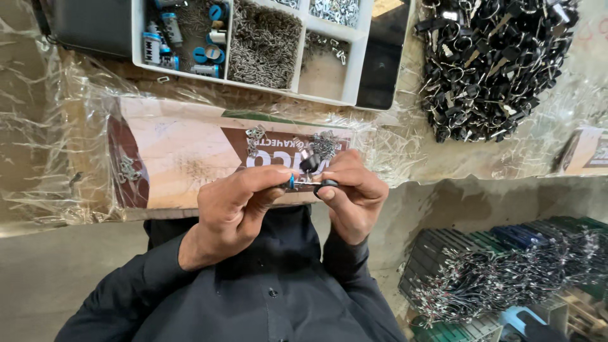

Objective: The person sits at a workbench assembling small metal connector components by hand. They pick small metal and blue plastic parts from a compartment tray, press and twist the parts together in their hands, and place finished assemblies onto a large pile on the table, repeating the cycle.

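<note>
Pinching small key-ring parts above the desk

Holding a small blue-tipped metal piece [291, 183] between closed left hand [237, 206] fingertips; right hand [354, 196] gripped shut on a glossy black rounded fob [325, 185]. Beyond, crinkled clear plastic over a printed cardboard desk [177, 152]. Far: white compartment tray [354, 57] of fine metal bits. Far right: tangled black key-ring heap [494, 63]. Near right: wired bundles [500, 272].

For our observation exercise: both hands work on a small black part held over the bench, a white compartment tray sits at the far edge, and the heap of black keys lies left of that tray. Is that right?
Not quite. In the head view the heap of black keys lies right of the white compartment tray, not left. The rest holds: the left hand and right hand both work on the small black part over the bench.
</note>
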